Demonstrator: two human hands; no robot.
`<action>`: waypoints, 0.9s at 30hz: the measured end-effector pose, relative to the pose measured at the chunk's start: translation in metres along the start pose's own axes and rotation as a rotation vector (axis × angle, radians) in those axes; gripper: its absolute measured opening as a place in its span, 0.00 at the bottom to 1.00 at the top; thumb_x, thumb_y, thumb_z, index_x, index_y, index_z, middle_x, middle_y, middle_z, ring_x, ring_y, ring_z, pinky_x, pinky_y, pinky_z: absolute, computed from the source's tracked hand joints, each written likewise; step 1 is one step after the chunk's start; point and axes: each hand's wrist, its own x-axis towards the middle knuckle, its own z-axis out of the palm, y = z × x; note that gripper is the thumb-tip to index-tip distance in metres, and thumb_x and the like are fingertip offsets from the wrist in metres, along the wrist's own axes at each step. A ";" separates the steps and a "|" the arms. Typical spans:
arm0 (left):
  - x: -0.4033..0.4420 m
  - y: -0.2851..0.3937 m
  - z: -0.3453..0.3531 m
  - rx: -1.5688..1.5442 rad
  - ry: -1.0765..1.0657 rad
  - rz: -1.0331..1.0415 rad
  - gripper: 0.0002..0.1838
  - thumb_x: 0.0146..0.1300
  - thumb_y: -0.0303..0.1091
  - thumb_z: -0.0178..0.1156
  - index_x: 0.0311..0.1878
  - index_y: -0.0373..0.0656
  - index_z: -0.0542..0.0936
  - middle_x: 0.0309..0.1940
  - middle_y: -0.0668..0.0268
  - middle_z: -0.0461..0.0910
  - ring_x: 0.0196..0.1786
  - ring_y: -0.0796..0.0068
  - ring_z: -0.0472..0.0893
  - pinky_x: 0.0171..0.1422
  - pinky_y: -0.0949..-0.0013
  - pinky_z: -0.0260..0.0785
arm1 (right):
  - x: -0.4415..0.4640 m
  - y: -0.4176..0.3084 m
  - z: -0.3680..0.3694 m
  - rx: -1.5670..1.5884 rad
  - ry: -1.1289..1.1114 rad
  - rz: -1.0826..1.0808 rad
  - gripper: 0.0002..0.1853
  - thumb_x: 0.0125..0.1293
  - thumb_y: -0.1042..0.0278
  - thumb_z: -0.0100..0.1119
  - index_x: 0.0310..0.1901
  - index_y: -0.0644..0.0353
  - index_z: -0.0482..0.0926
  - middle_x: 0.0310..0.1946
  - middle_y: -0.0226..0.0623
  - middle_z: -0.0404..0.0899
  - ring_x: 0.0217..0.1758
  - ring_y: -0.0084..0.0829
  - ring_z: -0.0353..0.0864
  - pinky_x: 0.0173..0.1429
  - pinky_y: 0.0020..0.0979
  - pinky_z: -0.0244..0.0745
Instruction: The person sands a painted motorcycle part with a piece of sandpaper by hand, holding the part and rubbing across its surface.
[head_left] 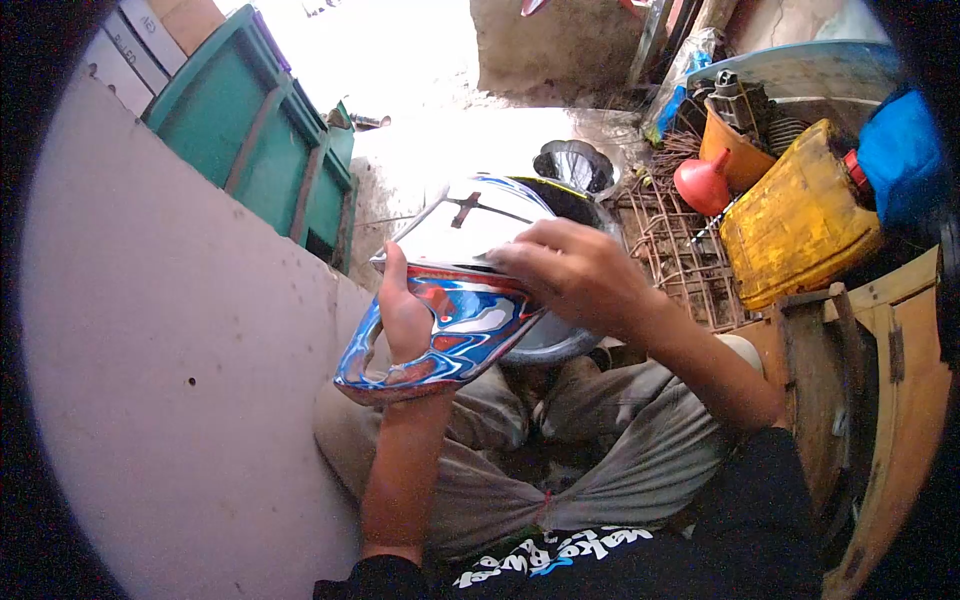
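Note:
A motorcycle-style fairing or shell (480, 310), white on its upper part and swirled blue, red and white on its lower part, is held over my lap. My left hand (405, 318) grips its left side, the thumb up along the edge and the palm behind an opening. My right hand (575, 270) lies at its right edge with bent fingers pressed together near the white part; whatever they pinch is too small to tell. A dark cross-shaped mark is on the white surface. Beneath the shell, a round grey basin (560, 345) partly shows.
A pale wall (190, 350) rises close on the left, with a green cabinet (240, 130) beyond. At the right are a yellow jerrycan (800, 220), a red funnel (704, 183), a metal rack (680, 260) and wooden furniture (900, 370). A dark scalloped bowl (575, 165) stands ahead.

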 end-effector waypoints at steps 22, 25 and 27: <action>-0.021 0.011 0.035 -0.171 0.033 -0.085 0.28 0.81 0.56 0.47 0.53 0.37 0.82 0.35 0.63 0.86 0.29 0.74 0.82 0.29 0.72 0.71 | -0.008 -0.011 0.021 -0.001 -0.044 -0.131 0.18 0.66 0.68 0.60 0.57 0.59 0.83 0.58 0.42 0.85 0.59 0.40 0.86 0.65 0.40 0.81; -0.015 0.008 0.022 -0.117 0.003 -0.048 0.28 0.81 0.56 0.47 0.52 0.37 0.82 0.34 0.64 0.86 0.27 0.75 0.81 0.26 0.72 0.70 | -0.006 -0.025 0.018 -0.022 0.016 -0.202 0.19 0.65 0.68 0.62 0.57 0.57 0.83 0.54 0.40 0.85 0.56 0.40 0.86 0.60 0.38 0.82; -0.015 0.007 0.021 -0.128 0.010 -0.051 0.28 0.81 0.56 0.47 0.55 0.36 0.81 0.37 0.63 0.86 0.30 0.74 0.82 0.31 0.70 0.74 | -0.004 0.007 0.013 -0.070 -0.001 0.035 0.19 0.62 0.69 0.65 0.56 0.54 0.85 0.48 0.39 0.85 0.50 0.41 0.87 0.54 0.39 0.84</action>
